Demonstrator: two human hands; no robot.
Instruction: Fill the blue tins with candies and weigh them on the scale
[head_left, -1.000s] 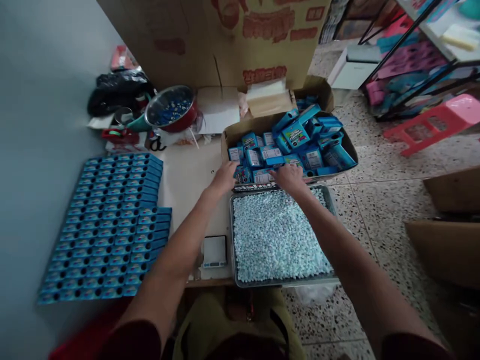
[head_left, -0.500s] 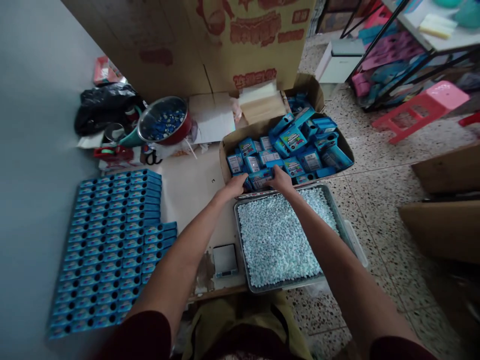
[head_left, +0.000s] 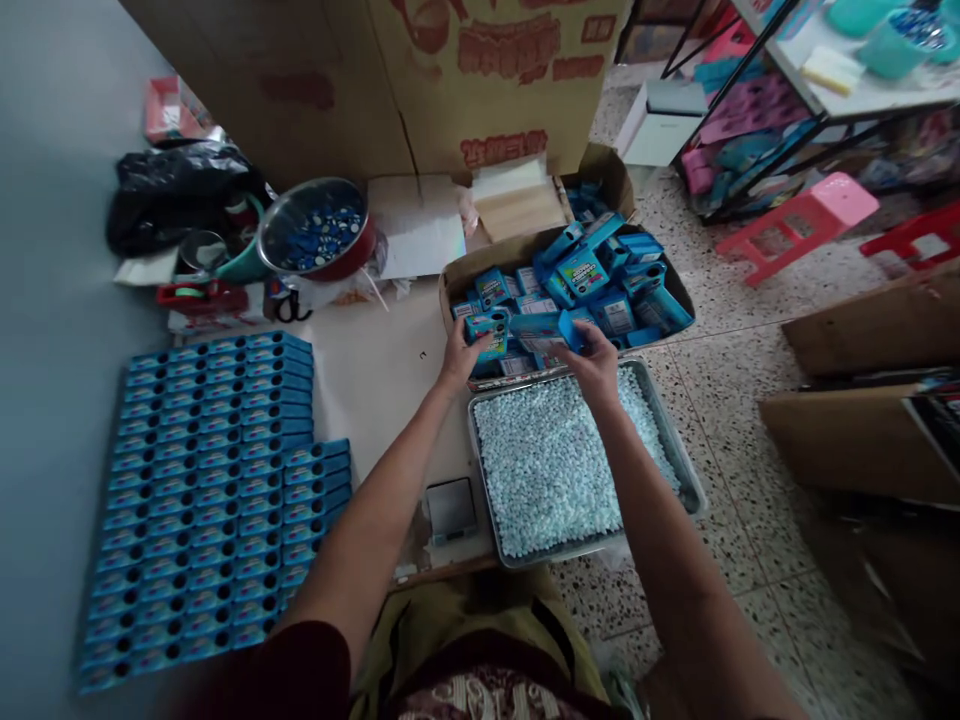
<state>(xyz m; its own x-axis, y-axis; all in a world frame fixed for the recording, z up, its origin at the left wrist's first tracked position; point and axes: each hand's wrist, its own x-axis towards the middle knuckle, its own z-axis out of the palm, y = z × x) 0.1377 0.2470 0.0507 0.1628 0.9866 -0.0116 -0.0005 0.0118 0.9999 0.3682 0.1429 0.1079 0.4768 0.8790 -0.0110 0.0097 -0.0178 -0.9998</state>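
Two blue boxes (head_left: 486, 338) held above a crowded carton (head_left: 480, 262)

A person's left hand (head_left: 457, 360) grips one printed box at the carton's near left corner. The right hand (head_left: 596, 365) is closed around the end of a second box (head_left: 538, 328), tilted; gripping only its end probably leaves most of its sides free. Beneath, many more boxes lie jumbled, seemingly dropped in loose. A tray (head_left: 691, 497) filled with pale pellets (head_left: 562, 470) sits just in front of the carton, likely for easy reach. A small scale (head_left: 451, 508) lies on the counter (head_left: 375, 385) just left of the tray. Farther left, stacked boxes (head_left: 202, 490) stand in tight rows, perhaps to save room.
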